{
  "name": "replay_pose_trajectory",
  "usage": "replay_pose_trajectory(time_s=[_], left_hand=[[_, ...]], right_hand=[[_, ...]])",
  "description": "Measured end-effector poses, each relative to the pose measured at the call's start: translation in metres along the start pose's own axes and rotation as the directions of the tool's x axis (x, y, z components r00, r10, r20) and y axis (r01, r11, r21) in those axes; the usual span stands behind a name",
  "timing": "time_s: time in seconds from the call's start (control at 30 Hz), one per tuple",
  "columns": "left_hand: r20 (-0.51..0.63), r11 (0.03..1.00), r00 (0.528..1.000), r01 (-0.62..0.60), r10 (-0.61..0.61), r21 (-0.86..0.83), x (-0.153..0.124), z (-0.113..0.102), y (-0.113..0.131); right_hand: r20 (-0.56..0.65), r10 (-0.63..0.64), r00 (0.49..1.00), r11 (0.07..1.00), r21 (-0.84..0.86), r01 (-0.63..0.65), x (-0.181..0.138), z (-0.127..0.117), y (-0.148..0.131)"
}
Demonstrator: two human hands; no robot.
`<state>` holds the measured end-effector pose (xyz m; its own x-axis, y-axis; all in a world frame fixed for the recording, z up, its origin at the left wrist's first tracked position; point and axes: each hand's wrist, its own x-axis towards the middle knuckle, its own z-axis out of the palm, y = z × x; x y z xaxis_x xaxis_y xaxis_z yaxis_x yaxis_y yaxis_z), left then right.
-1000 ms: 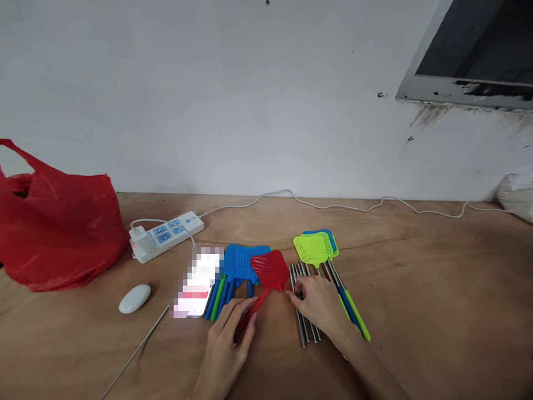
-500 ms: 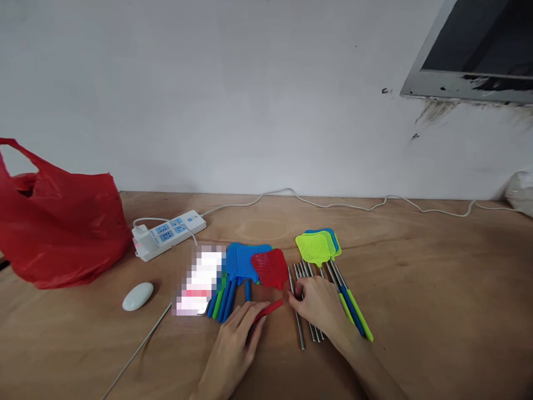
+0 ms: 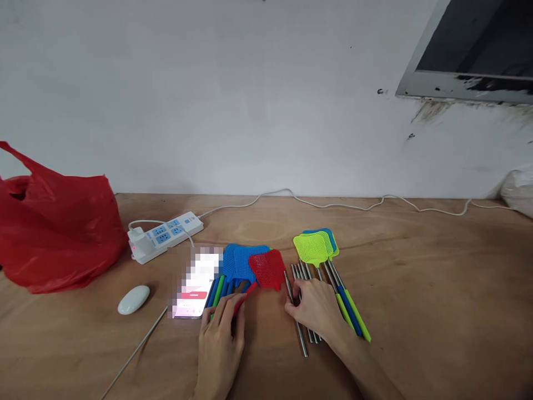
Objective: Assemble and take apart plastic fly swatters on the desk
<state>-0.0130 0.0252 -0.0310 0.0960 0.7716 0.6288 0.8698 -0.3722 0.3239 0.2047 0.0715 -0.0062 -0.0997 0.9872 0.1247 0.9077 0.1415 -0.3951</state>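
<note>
My left hand [image 3: 220,336] is closed around a red swatter handle [image 3: 250,290], beside the blue and green handles [image 3: 218,290] on the table. Just beyond it lie blue mesh swatter heads [image 3: 250,263], partly overlapped by red swatter heads [image 3: 268,269]. My right hand [image 3: 315,304] pinches a slim metal rod [image 3: 301,338], which leans slightly. Several more metal rods [image 3: 310,335] lie under and beside that hand, partly hidden by it. To its right are swatters with yellow-green heads [image 3: 311,248], a blue head behind them, and yellow-green and blue handles [image 3: 357,314].
A lit phone [image 3: 194,283] lies left of the swatters. Farther left are a white power strip [image 3: 188,223], a white oval object [image 3: 134,300] and a red plastic bag [image 3: 62,233]. A white cable [image 3: 325,205] runs along the wall at the back of the wooden table [image 3: 437,289].
My left hand has moved left with the red handle, bringing it in front of the blue handles and turning it more upright. The rod at my right hand has tilted slightly.
</note>
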Motion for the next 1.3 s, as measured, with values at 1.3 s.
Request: replay_pose_trajectory(time_s=[1.3], left_hand=[[0.492,0.866,0.868,0.292,-0.062,-0.406,-0.004,0.001,0.009]], right_hand=[[0.078,0.298,0.951,0.036,0.995,-0.093,0.011,-0.001,0.007]])
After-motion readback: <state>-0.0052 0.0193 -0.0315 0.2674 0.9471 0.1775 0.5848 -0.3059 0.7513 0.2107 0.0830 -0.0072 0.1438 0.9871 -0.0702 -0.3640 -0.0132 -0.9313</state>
